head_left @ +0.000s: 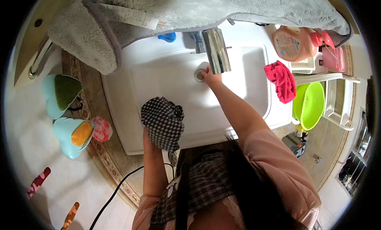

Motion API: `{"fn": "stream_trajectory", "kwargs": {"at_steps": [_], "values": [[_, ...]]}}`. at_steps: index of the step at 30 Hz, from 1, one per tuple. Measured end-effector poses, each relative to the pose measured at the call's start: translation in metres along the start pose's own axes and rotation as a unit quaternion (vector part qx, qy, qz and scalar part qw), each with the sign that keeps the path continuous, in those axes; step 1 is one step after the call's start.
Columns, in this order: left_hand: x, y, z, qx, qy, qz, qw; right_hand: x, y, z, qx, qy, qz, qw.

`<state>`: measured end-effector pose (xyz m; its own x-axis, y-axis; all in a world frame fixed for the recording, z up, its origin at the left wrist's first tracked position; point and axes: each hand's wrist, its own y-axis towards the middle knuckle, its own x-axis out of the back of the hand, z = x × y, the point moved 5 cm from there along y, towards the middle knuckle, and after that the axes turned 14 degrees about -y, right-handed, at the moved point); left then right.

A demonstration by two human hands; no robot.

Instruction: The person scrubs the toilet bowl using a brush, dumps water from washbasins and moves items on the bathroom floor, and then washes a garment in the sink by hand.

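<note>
A bunched black-and-white checkered cloth (162, 123) is held over the front left of the white sink (190, 107). My left hand is hidden beneath it; only the wrist shows below, and the cloth appears gripped in that hand. Down in the basin, my right hand (211, 77) reaches to the round drain plug (199, 75), its fingers drawn together at the plug's edge. The shiny metal faucet (217, 51) hangs just above and covers part of this hand. No water is seen running or standing in the basin.
A grey towel (190, 10) hangs across the back. At right are a red cloth (281, 81) on the sink rim, a pump bottle (293, 43), a green basin (309, 105) and a white rack (339, 99). Blue wall holders (67, 138) hang at left. A blue object (167, 37) lies behind the basin.
</note>
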<state>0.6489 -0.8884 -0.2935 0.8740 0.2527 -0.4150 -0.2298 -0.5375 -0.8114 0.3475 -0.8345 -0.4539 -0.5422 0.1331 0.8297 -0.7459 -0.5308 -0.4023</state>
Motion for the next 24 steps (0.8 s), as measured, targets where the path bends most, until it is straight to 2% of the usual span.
{"fn": "stream_trajectory", "kwargs": {"at_steps": [2,3,4,6,7,10,12,14,16,17,18,20,22,24], "values": [[-0.006,0.001,0.007,0.029,0.032,-0.053,0.998,-0.001,0.001,-0.001,-0.001,-0.005,0.017,1.000],[-0.005,0.012,0.013,0.028,0.038,0.025,0.999,0.001,0.002,-0.002,-0.007,-0.004,0.016,1.000],[-0.002,0.019,0.018,0.028,0.041,0.028,0.998,0.003,0.001,0.000,-0.009,-0.001,0.012,1.000],[0.001,0.032,0.026,-0.004,0.197,-0.048,0.979,0.005,0.002,-0.005,-0.065,0.041,0.067,0.995],[0.002,0.033,0.026,0.020,0.289,-0.051,0.956,0.010,0.000,-0.001,-0.051,0.030,0.061,0.996],[-0.005,0.028,0.034,0.026,0.339,0.001,0.940,-0.002,0.002,-0.001,-0.014,-0.018,0.024,0.999],[0.002,0.034,0.038,0.036,0.353,0.033,0.934,0.000,-0.013,0.001,0.060,0.065,-0.002,0.996],[0.007,0.042,0.042,0.052,0.374,0.075,0.923,0.041,-0.054,0.015,0.124,0.010,-0.004,0.992],[0.003,0.049,0.042,0.017,0.382,0.078,0.921,0.035,-0.083,-0.011,0.047,0.107,-0.055,0.992],[-0.006,0.048,0.046,0.030,0.396,0.100,0.912,0.056,-0.110,-0.014,0.057,0.123,-0.053,0.989],[-0.012,0.045,0.046,0.023,0.453,0.081,0.887,0.083,-0.142,-0.010,0.071,0.140,-0.051,0.986],[-0.032,0.040,0.060,0.012,0.516,0.077,0.853,0.119,-0.198,-0.008,0.178,0.133,-0.091,0.971],[-0.072,0.019,0.089,-0.143,0.624,0.283,0.714,0.150,-0.238,0.002,0.323,0.151,-0.209,0.911],[-0.108,-0.005,0.128,-0.214,0.643,0.474,0.562,0.186,-0.259,0.012,0.377,0.186,-0.230,0.878]]}}
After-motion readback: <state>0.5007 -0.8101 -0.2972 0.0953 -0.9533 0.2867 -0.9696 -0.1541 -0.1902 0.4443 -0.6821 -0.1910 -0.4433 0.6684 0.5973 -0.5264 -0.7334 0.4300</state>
